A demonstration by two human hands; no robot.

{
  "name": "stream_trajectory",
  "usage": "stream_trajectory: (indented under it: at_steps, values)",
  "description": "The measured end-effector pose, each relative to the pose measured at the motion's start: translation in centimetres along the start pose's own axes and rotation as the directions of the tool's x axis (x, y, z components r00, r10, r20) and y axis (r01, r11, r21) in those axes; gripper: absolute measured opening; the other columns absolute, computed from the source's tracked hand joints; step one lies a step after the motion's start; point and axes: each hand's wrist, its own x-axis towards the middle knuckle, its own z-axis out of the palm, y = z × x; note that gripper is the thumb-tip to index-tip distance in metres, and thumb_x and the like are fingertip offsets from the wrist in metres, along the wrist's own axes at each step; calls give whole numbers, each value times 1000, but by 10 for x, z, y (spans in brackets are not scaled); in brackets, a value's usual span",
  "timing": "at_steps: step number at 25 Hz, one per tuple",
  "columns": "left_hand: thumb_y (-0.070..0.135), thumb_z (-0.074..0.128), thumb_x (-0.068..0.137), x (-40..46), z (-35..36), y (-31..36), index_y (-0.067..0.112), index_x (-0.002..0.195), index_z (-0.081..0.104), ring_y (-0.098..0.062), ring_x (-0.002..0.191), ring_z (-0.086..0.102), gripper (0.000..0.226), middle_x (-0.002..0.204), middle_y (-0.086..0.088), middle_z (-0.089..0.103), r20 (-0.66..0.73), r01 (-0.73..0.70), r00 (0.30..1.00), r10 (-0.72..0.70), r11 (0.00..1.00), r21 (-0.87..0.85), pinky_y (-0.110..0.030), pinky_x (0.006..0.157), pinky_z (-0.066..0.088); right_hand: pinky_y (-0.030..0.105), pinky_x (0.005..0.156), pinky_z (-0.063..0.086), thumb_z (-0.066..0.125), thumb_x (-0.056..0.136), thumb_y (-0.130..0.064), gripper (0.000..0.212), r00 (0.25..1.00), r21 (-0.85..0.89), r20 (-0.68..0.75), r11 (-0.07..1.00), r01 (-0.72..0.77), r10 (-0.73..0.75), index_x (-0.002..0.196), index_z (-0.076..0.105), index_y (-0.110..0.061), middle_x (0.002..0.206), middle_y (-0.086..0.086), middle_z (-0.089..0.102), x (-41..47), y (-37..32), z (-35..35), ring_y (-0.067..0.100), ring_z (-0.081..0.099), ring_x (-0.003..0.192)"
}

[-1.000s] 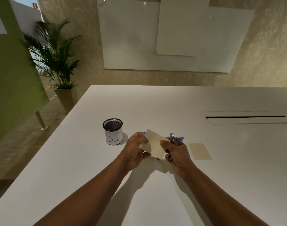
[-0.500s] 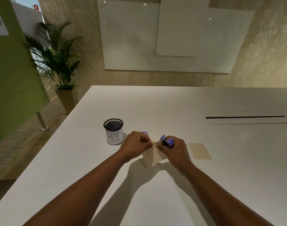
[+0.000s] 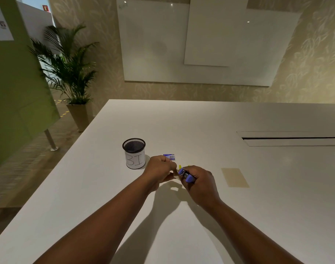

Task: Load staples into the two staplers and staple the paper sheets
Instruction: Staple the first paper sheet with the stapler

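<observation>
The right hand [image 3: 199, 180] is clamping its grip on the purple stapler [image 3: 186, 174] just above the surface [image 3: 201, 126]; the left hand [image 3: 160, 169] is pinching the paper sheet [image 3: 175, 173] at its mouth; a loose pinch could let the sheet slip, misplacing the staple.

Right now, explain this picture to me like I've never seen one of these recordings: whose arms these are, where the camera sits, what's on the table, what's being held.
There is no machine here. The two bare arms belong to a person wearing a wide-angle camera on the head, so you look forward and down along them; this is the only view.

The right hand grips a small purple stapler. The left hand pinches a tan paper sheet right at the stapler's mouth; most of the sheet is hidden between the hands.

On the white table stand a black mesh cup with a handwritten label, left of the hands, and a small blue and white box, perhaps staples, just beyond the left hand. A second tan sheet lies flat to the right. A bit of something yellow shows behind the stapler; I cannot tell what it is.
</observation>
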Motion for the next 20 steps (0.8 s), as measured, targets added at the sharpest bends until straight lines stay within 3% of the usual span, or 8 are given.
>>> stream_trajectory:
  at_steps: [3,6,9,12,13,14,17,20]
  values:
    - [-5,65,83,1,2,0,7,74,63,-6,42,63,16,72,-7,65,-1,22,1000,-22,999,-37,-19,48,54,33,69,54,74,87,-6,24,998,90,7,994,-61,61,102,80,-24,86,-11,76,-3,0,4,16,67,76]
    - [-6,63,86,3,3,-1,7,75,62,-10,49,66,17,77,-8,66,12,47,999,-46,996,-77,-22,53,56,28,63,49,75,92,-20,12,997,102,1,992,-78,78,102,79,-25,72,-23,67,-3,1,6,8,57,64]
    - [-6,61,88,5,4,-2,8,80,62,-13,55,66,16,83,-9,66,11,45,999,-44,993,-107,-23,54,57,16,67,47,79,90,-24,23,991,115,60,986,-124,118,112,79,-28,74,-33,65,-5,1,7,-1,61,70]
    - [-5,61,90,8,5,-1,4,82,65,-16,63,66,13,84,-12,66,40,53,998,-47,984,-167,-22,57,59,13,65,46,79,89,-18,15,989,102,12,984,-147,146,102,79,-26,72,-33,66,-4,-1,6,-1,61,69]
    - [-3,63,90,8,4,-1,4,81,66,-17,66,64,12,82,-11,65,74,59,996,-46,979,-197,-22,61,60,16,60,42,77,90,-19,4,984,130,-23,977,-171,175,93,77,-22,66,-25,64,-2,-3,6,4,55,61]
    - [0,66,90,8,2,-1,6,80,67,-15,64,60,12,79,-10,64,128,61,991,-33,973,-222,-22,63,59,20,57,40,77,91,-21,8,969,186,-52,955,-230,243,85,73,-17,61,-14,61,2,-4,6,6,48,56]
    - [5,71,91,6,-2,-10,13,86,72,-9,66,61,9,79,0,69,270,-12,960,71,977,-213,-20,65,51,25,52,45,76,91,-20,16,836,528,26,703,-476,547,82,71,-8,63,-3,64,13,-7,1,11,56,56]
    - [-1,70,90,6,0,-19,8,92,72,-11,76,73,10,84,-1,76,231,-68,962,148,944,-324,-22,68,58,19,45,46,75,92,-15,8,778,671,162,511,-538,607,90,75,-8,72,1,72,17,-11,-5,8,63,57]
